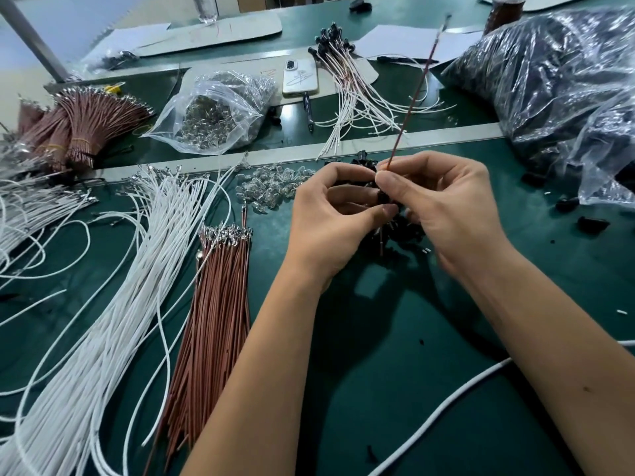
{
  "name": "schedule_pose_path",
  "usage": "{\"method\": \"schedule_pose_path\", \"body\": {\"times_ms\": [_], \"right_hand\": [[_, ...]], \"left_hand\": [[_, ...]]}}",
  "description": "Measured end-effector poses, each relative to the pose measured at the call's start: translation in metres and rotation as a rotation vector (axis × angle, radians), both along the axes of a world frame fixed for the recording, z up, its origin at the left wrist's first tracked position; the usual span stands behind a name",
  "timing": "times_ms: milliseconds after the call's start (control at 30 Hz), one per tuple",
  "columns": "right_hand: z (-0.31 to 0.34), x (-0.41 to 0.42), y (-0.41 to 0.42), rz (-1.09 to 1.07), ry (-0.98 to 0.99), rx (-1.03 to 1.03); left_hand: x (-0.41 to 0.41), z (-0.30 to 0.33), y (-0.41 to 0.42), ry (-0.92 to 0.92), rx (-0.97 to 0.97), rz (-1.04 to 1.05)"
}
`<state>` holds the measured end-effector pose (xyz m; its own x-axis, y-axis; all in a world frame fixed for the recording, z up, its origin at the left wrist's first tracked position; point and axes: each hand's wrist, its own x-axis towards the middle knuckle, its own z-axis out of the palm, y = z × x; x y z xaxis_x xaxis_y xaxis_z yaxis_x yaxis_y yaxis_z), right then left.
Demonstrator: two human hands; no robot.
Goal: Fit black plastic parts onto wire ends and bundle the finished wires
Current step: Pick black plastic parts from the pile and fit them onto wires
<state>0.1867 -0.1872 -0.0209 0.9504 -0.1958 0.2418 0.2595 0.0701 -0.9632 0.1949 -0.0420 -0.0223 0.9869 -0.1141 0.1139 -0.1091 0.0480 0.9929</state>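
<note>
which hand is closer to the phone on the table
Left. The left hand sits just below and slightly right of the phone; the right hand is farther off to the right.

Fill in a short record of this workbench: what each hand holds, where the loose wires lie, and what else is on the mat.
left hand: fingers pinch a black part
right hand: pinches a brown wire that sticks up and away
loose brown wires: left of the forearms
loose white wires: further left
finished wires: far side, black ends on
phone: beside them
bag of clear pieces: left of the phone
</note>
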Motion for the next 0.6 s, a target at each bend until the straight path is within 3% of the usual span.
{"method": "schedule_pose_path", "body": {"times_ms": [100,233,600], "right_hand": [[-0.002,0.0,0.0,0.049,0.034,-0.084],[-0.002,-0.002,0.003,0.086,-0.049,-0.368],[0.0,-0.008,0.006,0.145,-0.042,-0.536]], "left_hand": [[0.0,0.003,0.0,0.06,-0.175,0.05],[0.003,0.007,0.006,0.16,-0.399,0.089],[0.003,0.016,0.011,0.369,-0.548,0.025]]}}
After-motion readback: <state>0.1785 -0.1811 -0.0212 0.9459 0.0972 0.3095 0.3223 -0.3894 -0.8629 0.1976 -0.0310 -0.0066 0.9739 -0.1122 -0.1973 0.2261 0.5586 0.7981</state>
